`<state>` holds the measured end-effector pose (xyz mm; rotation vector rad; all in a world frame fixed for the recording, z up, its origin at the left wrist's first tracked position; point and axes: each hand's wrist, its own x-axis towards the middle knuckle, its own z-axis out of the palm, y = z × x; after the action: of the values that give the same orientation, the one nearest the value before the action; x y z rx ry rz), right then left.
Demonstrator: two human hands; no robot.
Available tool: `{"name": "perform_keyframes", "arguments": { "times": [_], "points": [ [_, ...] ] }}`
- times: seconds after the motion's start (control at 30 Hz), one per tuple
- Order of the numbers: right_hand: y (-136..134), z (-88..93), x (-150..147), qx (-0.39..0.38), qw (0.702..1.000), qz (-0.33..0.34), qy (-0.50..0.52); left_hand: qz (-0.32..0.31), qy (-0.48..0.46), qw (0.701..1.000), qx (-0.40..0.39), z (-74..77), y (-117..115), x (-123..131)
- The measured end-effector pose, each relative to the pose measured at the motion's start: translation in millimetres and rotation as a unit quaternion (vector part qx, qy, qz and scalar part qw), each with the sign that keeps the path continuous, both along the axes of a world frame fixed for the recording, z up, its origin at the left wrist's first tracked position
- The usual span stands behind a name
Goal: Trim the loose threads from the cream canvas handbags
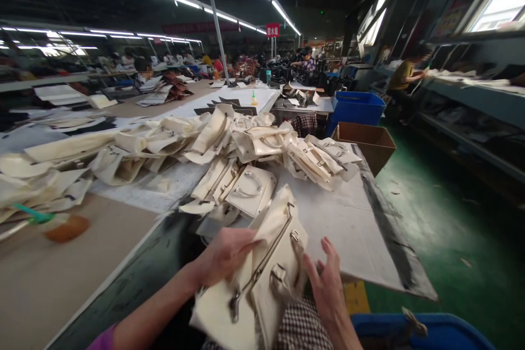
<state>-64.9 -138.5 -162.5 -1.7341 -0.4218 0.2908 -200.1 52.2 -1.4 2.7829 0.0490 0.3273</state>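
Observation:
A cream bag piece with a metal zipper and small metal fittings stands tilted above the lap, at the table's near edge. My left hand grips its upper left edge, fingers closed on the material. At its right side is my right hand, fingers apart and holding nothing; whether the thumb side touches the bag cannot be made out. Just beyond lies another cream bag piece with a curved handle, in front of a long heap of similar cream pieces.
The white-covered table extends forward and right. A brush with amber bristles lies left. A cardboard box and blue bin stand beyond; another blue bin is at the lower right. A person sits at the far right bench.

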Motion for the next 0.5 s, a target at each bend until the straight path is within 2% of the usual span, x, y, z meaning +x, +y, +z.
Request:
{"name": "perform_keyframes", "arguments": {
  "times": [0.07, 0.13, 0.23, 0.33, 0.4, 0.5],
  "points": [
    [12, 3.7, -12, -0.018, 0.997, 0.062, 0.041, -0.059, -0.028, 0.996, 0.059, 8.0, -12, -34],
    [12, 8.3, -30, -0.020, 0.994, 0.099, 0.040, -0.105, -0.028, 0.989, 0.101, 11.6, -21, -62],
    [2, 16.7, -55, -0.027, 0.985, 0.163, 0.050, -0.137, 0.002, 0.984, 0.113, 6.5, -27, -92],
    [-12, 22.4, -70, -0.069, 0.971, 0.228, 0.017, -0.120, 0.025, 0.988, 0.095, -6.8, -25, -107],
    [-23, 23.1, -75, -0.095, 0.964, 0.241, -0.063, -0.069, 0.033, 0.995, 0.066, -14.5, -25, -109],
    [-37, 20.7, -83, -0.109, 0.939, 0.280, -0.168, 0.022, 0.067, 0.997, -0.030, -18.8, -34, -103]
  ]
}}
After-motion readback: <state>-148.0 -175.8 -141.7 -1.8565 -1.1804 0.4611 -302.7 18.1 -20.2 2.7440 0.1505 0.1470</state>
